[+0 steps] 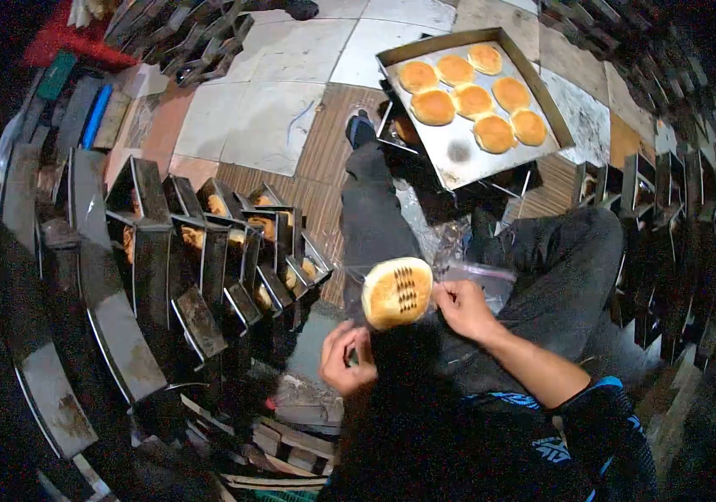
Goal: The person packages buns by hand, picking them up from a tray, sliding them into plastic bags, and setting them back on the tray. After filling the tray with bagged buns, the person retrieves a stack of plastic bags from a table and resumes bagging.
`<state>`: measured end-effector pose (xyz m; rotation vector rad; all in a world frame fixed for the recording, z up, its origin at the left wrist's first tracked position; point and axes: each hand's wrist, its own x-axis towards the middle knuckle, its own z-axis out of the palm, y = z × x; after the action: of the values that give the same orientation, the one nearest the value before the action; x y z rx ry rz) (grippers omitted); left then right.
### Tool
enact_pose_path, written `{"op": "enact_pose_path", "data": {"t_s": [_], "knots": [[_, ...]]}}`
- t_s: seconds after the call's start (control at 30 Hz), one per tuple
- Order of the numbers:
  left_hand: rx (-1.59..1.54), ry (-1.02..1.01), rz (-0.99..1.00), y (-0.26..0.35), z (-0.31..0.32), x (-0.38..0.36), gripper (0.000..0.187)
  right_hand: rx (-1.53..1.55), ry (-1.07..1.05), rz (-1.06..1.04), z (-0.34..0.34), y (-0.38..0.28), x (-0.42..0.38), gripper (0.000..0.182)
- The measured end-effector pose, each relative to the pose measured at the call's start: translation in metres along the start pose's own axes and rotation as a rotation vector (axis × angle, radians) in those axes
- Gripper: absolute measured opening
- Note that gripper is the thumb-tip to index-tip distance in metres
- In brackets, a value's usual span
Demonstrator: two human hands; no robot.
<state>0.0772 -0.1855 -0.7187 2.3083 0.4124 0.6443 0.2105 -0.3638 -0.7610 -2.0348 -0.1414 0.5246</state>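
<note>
Tiled flr btwn metal pan stacks

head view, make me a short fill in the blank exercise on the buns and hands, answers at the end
1. The four-sided metal tray holds ____ round golden-brown buns.
2. In the picture, the bare left hand sits ____ (higher or lower) than the bare right hand.
3. The round golden bun with rows of dark marks shows those marks on the side nearer the ____ hand.
4. Compared with that bun, the tray is ____ (nearer or farther) from the person's dark shirt.

Missing words: eight; lower; right; farther
</note>
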Motion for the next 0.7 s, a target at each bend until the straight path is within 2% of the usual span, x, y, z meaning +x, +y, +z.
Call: {"op": "enact_pose_path", "data": {"t_s": [0.03,0.07,0.1,0.13,0.2,0.27,0.3,0.33,0.4,0.43,0.47,0.5,0.53,0.57,0.6,0.63,0.67,0.7], "knots": [[-0.002,-0.012,0.003,0.007,-0.002,0.002,0.015,-0.054,0.034,-0.156,-0.013,-0.005,0.005,0.032],[-0.089,0.075,-0.171,0.021,-0.005,0.008,0.013,-0.108,0.060,-0.318,-0.025,-0.016,0.010,0.028],[-0.172,0.172,-0.345,0.032,-0.009,0.015,0.011,-0.063,0.150,-0.281,-0.040,-0.043,0.015,0.019],[-0.318,0.185,-0.475,0.034,-0.011,0.031,0.010,-0.005,0.040,-0.287,-0.052,-0.060,0.019,0.010],[-0.271,0.139,-0.479,0.040,-0.010,0.074,0.013,0.016,-0.061,-0.784,-0.044,-0.090,0.037,0.028],[-0.332,0.073,-0.474,0.031,0.002,0.109,0.018,-0.149,-0.181,-0.818,-0.029,-0.103,0.049,0.048],[-0.413,0.028,-0.539,0.020,0.008,0.120,0.017,-0.131,-0.297,-0.759,-0.023,-0.093,0.064,0.056],[-0.472,0.069,-0.476,0.021,0.015,0.132,0.017,-0.143,-0.273,-0.755,-0.023,-0.082,0.073,0.056],[-0.542,0.136,-0.471,0.024,0.024,0.139,0.019,0.181,-0.274,-0.405,-0.029,-0.058,0.095,0.058],[-0.535,0.131,-0.399,0.029,0.032,0.140,0.019,0.167,-0.104,-0.320,-0.033,-0.044,0.108,0.061],[-0.491,0.124,-0.351,0.034,0.048,0.137,0.018,0.405,-0.103,-0.048,-0.040,-0.030,0.121,0.056],[-0.484,-0.046,-0.380,0.035,0.062,0.130,0.019,0.463,-0.018,0.135,-0.046,-0.014,0.135,0.051],[-0.504,-0.219,-0.550,0.053,0.079,0.127,0.025,0.446,0.119,0.220,-0.052,-0.004,0.150,0.049],[-0.464,-0.362,-0.446,0.050,0.108,0.114,0.038,0.316,0.200,0.191,-0.057,0.028,0.174,0.047],[-0.229,-0.420,-0.194,0.048,0.134,0.099,0.048,0.125,0.237,0.120,-0.063,0.071,0.200,0.043],[0.001,-0.473,-0.073,0.043,0.161,0.081,0.051,-0.144,0.349,-0.045,-0.076,0.083,0.204,0.042],[0.120,-0.614,-0.101,0.038,0.176,0.067,0.049,-0.336,0.366,-0.075,-0.088,0.078,0.199,0.044],[0.113,-0.767,-0.144,0.029,0.181,0.061,0.044,-0.412,0.251,-0.058,-0.098,0.088,0.194,0.042]]}}
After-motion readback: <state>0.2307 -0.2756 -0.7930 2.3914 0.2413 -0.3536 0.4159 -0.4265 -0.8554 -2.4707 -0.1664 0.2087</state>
